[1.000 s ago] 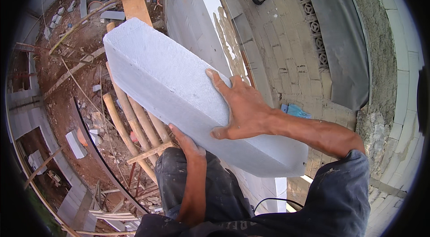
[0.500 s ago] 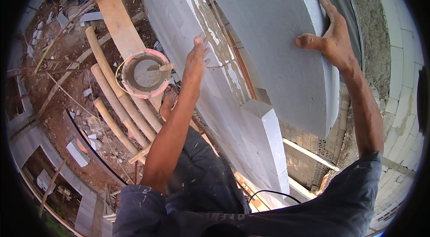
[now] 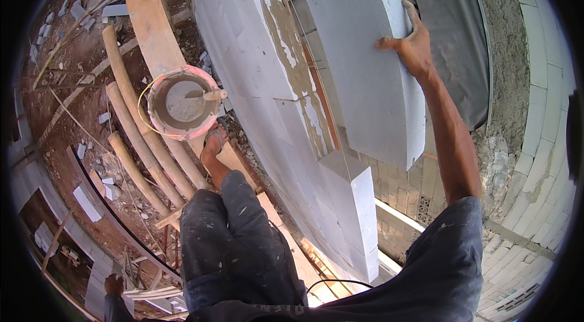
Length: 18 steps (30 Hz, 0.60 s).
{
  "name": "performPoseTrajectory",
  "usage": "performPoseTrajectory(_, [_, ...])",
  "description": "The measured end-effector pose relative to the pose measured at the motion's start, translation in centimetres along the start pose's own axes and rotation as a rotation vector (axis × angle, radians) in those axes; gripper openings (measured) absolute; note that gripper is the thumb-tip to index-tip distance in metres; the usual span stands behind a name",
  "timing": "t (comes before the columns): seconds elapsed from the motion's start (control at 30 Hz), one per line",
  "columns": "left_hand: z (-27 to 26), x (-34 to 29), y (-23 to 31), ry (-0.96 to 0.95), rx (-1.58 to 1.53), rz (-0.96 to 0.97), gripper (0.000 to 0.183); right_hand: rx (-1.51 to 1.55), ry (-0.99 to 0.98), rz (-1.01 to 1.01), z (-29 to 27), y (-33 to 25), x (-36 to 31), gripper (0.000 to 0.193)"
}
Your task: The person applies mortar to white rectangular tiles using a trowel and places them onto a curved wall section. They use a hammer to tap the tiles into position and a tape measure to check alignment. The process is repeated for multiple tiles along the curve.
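Observation:
My right hand (image 3: 412, 49) grips the edge of a large grey aerated concrete block (image 3: 359, 48). Its thumb lies on the broad face and the fingers reach over the pale narrow side. What bears the block's weight is hard to make out. To its left runs a block wall (image 3: 243, 48), its top partly coated with wet grey mortar (image 3: 286, 48). Down at the lower left, my left hand (image 3: 114, 284) is away from the block; it looks small and dark, and its fingers are unclear. A pink-rimmed bucket (image 3: 213, 124) of mortar holds a trowel with a wooden handle (image 3: 215, 96).
A wooden plank (image 3: 152, 24) and several bamboo poles (image 3: 131, 79) form a scaffold beside the wall, with my foot (image 3: 213, 142) next to the bucket. A taut string runs along the wall top. Black sheeting (image 3: 456, 48) hangs right of the block. Rubble covers the ground below.
My left hand has swung from beside the mortared wall top down to the lower left. The block and my right hand sit further left in the picture, and the view has shifted.

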<state>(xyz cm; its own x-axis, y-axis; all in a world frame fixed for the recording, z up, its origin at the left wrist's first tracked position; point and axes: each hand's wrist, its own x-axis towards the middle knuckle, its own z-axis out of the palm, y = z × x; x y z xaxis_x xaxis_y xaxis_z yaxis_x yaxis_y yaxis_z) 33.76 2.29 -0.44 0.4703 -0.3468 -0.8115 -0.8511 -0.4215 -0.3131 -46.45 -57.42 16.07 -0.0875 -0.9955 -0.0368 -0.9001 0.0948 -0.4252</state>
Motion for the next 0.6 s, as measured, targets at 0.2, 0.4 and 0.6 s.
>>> performPoseTrajectory(0.2, [-0.2,-5.2,-2.9,-0.024,-0.043,-0.144,0.04,0.083,-0.099,0.095,5.9,0.9,-0.6,0.105])
performPoseTrajectory(0.4, [0.3,-3.4,-2.8,-0.077,-0.062,-0.046,0.038,0.022,-0.108,0.034,11.0,4.6,-2.2,0.103])
performPoseTrajectory(0.6, [1.0,0.2,-6.3,-0.019,-0.037,0.051,0.035,0.041,-0.162,0.091,13.1,6.1,-4.2,0.104])
